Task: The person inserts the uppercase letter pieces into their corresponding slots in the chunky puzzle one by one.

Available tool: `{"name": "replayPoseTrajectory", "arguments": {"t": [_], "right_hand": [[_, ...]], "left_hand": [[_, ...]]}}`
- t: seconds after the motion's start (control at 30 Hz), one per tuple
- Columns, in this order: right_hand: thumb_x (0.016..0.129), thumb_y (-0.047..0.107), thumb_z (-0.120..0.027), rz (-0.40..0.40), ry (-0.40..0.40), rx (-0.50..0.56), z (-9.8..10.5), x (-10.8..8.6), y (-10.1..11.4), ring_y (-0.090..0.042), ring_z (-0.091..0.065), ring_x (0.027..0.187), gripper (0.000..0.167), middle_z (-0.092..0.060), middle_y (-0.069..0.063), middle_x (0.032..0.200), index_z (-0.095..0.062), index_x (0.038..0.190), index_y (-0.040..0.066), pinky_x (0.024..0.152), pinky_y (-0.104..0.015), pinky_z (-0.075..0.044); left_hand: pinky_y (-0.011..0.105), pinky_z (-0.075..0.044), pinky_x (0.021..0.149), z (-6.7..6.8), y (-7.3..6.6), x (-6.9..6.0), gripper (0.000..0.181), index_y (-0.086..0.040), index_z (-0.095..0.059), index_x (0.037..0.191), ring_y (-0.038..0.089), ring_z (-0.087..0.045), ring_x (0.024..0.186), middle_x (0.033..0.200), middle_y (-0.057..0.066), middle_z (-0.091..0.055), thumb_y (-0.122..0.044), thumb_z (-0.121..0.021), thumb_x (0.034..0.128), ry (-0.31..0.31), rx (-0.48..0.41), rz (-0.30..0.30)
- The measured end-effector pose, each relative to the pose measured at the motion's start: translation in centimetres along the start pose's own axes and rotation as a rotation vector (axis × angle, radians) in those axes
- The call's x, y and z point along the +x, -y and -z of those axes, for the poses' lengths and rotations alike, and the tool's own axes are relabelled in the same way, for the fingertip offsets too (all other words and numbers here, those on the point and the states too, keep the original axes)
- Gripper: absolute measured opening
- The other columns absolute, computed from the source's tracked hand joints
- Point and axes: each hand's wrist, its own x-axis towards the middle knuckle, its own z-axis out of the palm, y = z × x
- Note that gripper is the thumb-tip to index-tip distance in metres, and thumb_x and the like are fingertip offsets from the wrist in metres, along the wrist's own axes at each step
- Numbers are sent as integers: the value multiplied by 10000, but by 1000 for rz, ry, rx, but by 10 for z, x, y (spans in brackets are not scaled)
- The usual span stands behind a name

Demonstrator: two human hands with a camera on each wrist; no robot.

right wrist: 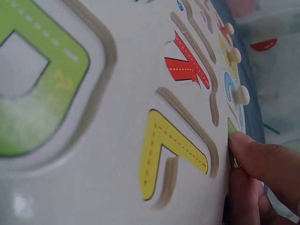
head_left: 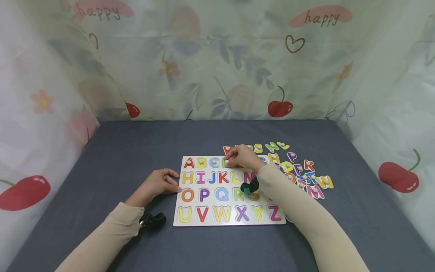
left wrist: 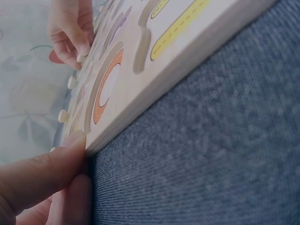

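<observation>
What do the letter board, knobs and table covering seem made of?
The letter board looks like wood with a smooth coated face: pale bare edge, cut recesses, glare. The knobs seem smooth unpainted wood, possibly plastic: plain pale tan. The table covering appears matte fabric: fine ribbed texture.

Curtained booth, cherry-print drapes, dark tabletop

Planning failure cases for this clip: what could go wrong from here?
1. The left hand only touches the edge of the board; it might slide if the right hand pushes hard.
2. The right sleeve crosses the board and could snag nearby loose letters.
3. Those letters lie crowded together, so picking one may drag its neighbours.
</observation>
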Motion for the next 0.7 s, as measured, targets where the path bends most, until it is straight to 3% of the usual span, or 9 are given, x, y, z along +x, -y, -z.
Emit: {"name": "replayPoseTrajectory", "arguments": {"t": [0.27, 0.5, 0.7], "right_hand": [[832, 178, -770, 57, 27, 21, 13, -9, -3, -171, -592, 858, 284, -648, -54, 1006, -698, 1097, 104, 719, -276, -488], [871, 221, -729, 93, -46, 97, 55, -35, -3, -273, -557, 1081, 418, -589, -113, 1192, -619, 1250, 85, 968, -451, -451], [903, 222, -691, 109, -97, 105, 91, -58, -20, -310, -572, 1133, 414, -557, -172, 1303, -575, 1278, 90, 1011, -527, -418]], "left_hand": [[252, -520, 624, 0, -1, 0, 485, 27, -578, 1141, 107, -628, 673, 754, 39, -666, -18, -828, 728, 1, 9, -1], [256, -522, 628, 1, 0, 2, 481, 24, -580, 1135, 112, -630, 683, 765, 51, -669, -18, -829, 726, -3, 13, -2], [258, -523, 633, 0, 1, 2, 483, 17, -581, 1139, 120, -639, 693, 776, 62, -675, -27, -830, 728, -7, 19, 4]]}}
